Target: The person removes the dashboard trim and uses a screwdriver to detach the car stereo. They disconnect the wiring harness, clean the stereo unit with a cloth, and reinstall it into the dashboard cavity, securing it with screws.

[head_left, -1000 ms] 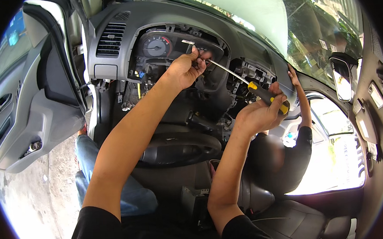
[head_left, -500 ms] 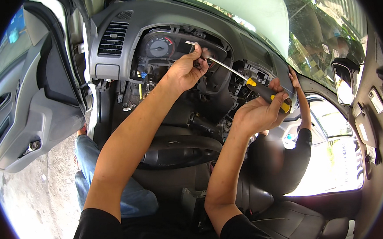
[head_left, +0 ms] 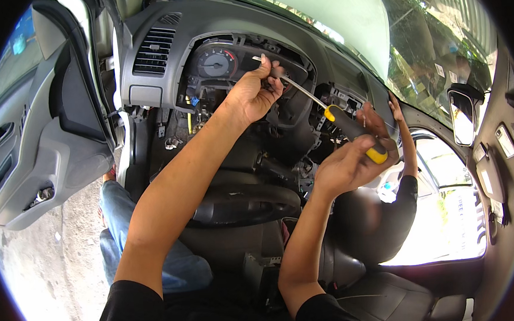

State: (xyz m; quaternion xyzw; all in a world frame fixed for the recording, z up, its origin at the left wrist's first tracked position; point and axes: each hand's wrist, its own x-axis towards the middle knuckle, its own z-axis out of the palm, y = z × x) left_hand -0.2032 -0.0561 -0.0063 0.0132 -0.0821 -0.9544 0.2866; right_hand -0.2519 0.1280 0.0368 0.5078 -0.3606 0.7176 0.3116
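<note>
My left hand [head_left: 254, 91] is at the instrument cluster [head_left: 217, 62], fingers curled beside the screwdriver tip; what they pinch is too small and hidden to make out. My right hand [head_left: 357, 160] grips a screwdriver with a black and yellow handle [head_left: 340, 121], its metal shaft angled up-left to my left fingers at the cluster's right part. The cluster sits in its opening in the dashboard, surround trim off, with wires and brackets exposed below.
The steering wheel [head_left: 239, 206] is below my hands. An open door [head_left: 51, 155] stands at left. At right a co-worker [head_left: 378, 223] reaches one hand [head_left: 396, 108] to the dashboard's far end. An air vent [head_left: 151, 52] is left of the cluster; a metal box [head_left: 264, 278] lies low between the seats.
My right hand has shifted slightly and its fingers have loosened around the handle, turning it a little. My left hand has moved slightly up and right. The co-worker barely moves.
</note>
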